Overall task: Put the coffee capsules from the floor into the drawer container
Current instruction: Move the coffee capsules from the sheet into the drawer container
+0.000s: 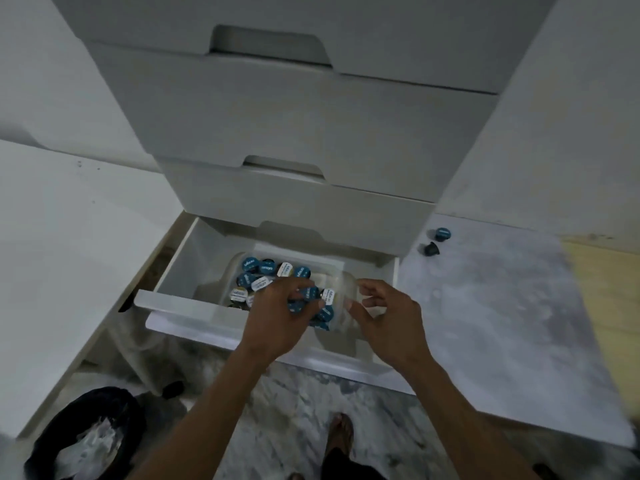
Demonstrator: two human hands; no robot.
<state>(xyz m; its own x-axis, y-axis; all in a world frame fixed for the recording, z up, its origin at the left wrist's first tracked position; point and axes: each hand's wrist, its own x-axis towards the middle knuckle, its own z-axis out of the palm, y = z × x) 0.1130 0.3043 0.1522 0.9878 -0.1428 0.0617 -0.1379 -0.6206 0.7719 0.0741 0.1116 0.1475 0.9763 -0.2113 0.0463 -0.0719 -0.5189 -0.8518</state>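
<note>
The bottom drawer of a white cabinet stands pulled out. Inside it sits a clear plastic container holding several coffee capsules with blue and white lids. My left hand hovers over the container, its fingers curled round a few blue capsules. To the right, my right hand hangs over the container's right end, fingers loosely bent and holding nothing. Two dark capsules lie on the floor right of the cabinet: one blue-lidded capsule and one on its side.
Closed white drawers rise above the open one. A black bin with crumpled paper stands at the lower left. A dark capsule-like object lies on the marble floor under the drawer front. My foot is below the drawer.
</note>
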